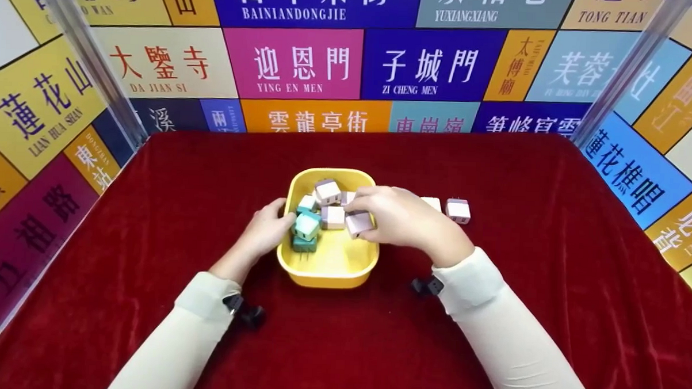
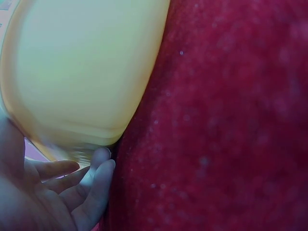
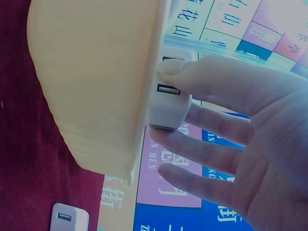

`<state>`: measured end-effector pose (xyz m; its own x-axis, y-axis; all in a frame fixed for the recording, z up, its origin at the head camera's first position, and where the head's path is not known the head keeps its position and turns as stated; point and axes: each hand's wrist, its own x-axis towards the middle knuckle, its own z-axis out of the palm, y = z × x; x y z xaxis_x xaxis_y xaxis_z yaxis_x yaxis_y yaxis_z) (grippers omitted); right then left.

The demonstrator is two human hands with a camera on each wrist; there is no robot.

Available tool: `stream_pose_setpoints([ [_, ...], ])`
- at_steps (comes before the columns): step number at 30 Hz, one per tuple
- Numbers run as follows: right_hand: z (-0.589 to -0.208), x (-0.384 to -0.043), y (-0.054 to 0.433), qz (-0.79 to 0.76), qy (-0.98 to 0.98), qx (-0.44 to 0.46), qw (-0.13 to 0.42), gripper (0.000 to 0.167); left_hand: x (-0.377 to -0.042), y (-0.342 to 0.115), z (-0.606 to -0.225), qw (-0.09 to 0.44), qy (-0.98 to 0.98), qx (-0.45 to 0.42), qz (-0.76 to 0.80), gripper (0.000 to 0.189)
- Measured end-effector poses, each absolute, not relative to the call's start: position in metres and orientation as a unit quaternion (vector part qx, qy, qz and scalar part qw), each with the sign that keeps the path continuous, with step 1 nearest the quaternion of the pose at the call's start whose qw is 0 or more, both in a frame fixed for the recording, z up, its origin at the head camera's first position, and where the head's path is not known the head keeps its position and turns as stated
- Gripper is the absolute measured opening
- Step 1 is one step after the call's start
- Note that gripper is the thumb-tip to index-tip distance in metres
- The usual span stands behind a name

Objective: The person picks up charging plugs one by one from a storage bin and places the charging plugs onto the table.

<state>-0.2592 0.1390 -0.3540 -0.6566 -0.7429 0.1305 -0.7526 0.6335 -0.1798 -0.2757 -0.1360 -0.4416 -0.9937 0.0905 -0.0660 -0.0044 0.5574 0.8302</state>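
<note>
A yellow plastic bin (image 1: 328,280) stands on the red cloth with several USB wall chargers heaped in it. Some are white and teal, like this teal charger (image 1: 307,226); others are white and mauve, like this mauve charger (image 1: 327,193). My left hand (image 1: 266,227) holds the bin's left side, thumb at the rim and fingers against the outer wall (image 2: 82,77). Over the bin's right rim, my right hand (image 1: 405,217) pinches a white-and-mauve USB charger (image 3: 168,106) between thumb and fingers. Its two USB ports show in the right wrist view.
Right of the bin, a white-and-mauve charger (image 1: 457,211) lies on the cloth, and a whitish charger (image 1: 431,204) beside it is partly hidden by my right hand. Panels with printed signs (image 1: 304,63) border the back and sides of the red cloth (image 1: 341,344).
</note>
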Motion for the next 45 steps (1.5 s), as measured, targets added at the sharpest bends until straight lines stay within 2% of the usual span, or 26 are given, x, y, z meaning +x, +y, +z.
stream_pose_setpoints([
  [24,-0.338,-0.281,0.204,0.168,-0.936,0.308,0.023,0.038,-0.278,-0.137,-0.443,0.050,0.881,0.026,0.470,0.054],
  [45,-0.335,-0.291,0.257,0.197,-0.953,0.229,-0.013,0.041,-0.275,-0.135,-0.441,0.055,0.879,0.021,0.473,0.053],
])
